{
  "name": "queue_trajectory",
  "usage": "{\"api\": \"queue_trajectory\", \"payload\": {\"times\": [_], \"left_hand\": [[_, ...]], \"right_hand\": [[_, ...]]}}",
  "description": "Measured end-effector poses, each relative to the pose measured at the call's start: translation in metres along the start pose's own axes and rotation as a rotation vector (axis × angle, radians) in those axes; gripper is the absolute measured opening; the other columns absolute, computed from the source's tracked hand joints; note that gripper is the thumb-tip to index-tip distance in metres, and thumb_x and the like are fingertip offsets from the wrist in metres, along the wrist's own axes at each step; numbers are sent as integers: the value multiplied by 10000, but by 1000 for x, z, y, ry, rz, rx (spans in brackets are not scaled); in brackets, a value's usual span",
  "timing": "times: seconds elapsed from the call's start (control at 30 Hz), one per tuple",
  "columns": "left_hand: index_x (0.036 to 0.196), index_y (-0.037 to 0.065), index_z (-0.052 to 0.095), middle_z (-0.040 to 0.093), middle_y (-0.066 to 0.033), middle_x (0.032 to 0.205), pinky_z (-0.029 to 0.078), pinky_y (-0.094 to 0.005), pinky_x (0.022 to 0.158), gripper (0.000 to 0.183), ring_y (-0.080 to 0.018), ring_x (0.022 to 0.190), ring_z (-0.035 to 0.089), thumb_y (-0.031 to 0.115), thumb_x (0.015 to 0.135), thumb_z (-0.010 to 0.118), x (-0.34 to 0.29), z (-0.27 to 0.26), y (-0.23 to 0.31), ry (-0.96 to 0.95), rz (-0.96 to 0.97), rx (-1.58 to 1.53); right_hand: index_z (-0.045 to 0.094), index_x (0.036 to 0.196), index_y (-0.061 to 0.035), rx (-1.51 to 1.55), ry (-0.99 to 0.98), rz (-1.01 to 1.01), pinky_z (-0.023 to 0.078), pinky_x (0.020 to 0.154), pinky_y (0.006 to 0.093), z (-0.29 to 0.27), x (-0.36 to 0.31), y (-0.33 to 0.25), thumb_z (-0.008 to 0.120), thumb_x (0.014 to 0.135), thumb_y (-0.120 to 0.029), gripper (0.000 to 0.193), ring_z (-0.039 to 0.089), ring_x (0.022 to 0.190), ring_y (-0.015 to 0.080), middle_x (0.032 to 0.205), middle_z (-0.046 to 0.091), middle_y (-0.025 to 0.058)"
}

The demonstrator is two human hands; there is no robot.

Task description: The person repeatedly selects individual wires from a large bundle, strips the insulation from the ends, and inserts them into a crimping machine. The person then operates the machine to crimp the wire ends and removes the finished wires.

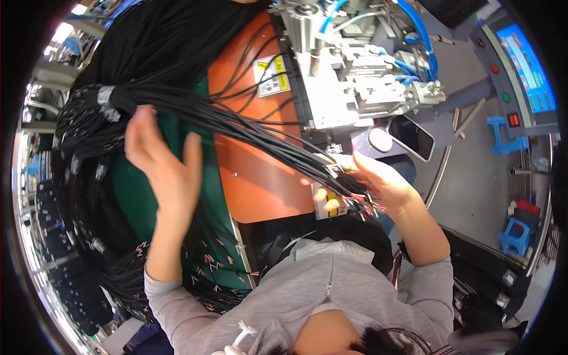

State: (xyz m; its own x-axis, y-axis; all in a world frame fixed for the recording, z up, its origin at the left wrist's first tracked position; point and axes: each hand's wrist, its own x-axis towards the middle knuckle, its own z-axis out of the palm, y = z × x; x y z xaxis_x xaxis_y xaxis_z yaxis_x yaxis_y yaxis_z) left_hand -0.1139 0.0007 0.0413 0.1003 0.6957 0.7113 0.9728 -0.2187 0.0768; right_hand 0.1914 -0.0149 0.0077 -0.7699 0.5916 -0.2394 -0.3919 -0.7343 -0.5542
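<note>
A thick bundle of black cables (pixel 254 133) runs slantwise from the far left toward me. My right hand (pixel 381 180) is closed round its near end, where stripped red, white and green wire ends (pixel 370 204) fan out past the fingers. Just below the bundle's left part is my left hand (pixel 163 163), thumb apart from slightly blurred fingers, with nothing seen in it. Its fingertips come close to the bundle; whether they touch cannot be made out. Clear tape (pixel 107 102) wraps the bundle near that hand.
Beneath the bundle are an orange board (pixel 260 189) and a green surface (pixel 139 186). More black cables (pixel 160 47) heap up at the left. A metal machine with blue air tubes (pixel 373 71) stands far right, beside a phone (pixel 411 137) and a control panel with a screen (pixel 523 65).
</note>
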Motion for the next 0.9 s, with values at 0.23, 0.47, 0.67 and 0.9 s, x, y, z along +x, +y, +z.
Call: {"api": "queue_trajectory", "payload": {"times": [0.23, 0.47, 0.67, 0.9], "left_hand": [[1122, 12, 617, 642, -100, 965, 532, -340, 726, 415, -235, 825, 642, 188, 747, 651, 8, 32, 91, -293, 740, -593], [1160, -51, 578, 603, -54, 799, 439, -252, 525, 459, -131, 606, 568, 151, 754, 652, -3, 56, 88, -166, 720, -609], [1041, -36, 635, 629, -67, 825, 441, -238, 521, 298, -116, 620, 575, 121, 790, 666, -7, 56, 90, -239, 703, -488], [951, 11, 661, 657, -60, 896, 382, -197, 496, 192, -81, 600, 557, 171, 843, 663, 1, 45, 98, -117, 737, -739]], "right_hand": [[333, 1391, 86, -435, -98, -171, 412, 991, 393, 4, -25, 1, 252, 957, -613, 826, 551, 1134, 271, 1315, 494, 226], [642, 1150, -49, -1357, 414, -908, 486, 824, 341, -16, -9, 2, 628, 783, 53, 381, 618, 896, 226, 1002, 651, 97], [664, 932, -49, -1685, 380, -1110, 446, 664, 321, -26, 12, 10, 706, 697, -107, 245, 596, 757, 212, 874, 633, 56], [661, 830, -58, -1497, 654, -983, 422, 612, 310, -30, -23, 28, 776, 673, -73, 195, 593, 668, 207, 743, 629, 44]]}}
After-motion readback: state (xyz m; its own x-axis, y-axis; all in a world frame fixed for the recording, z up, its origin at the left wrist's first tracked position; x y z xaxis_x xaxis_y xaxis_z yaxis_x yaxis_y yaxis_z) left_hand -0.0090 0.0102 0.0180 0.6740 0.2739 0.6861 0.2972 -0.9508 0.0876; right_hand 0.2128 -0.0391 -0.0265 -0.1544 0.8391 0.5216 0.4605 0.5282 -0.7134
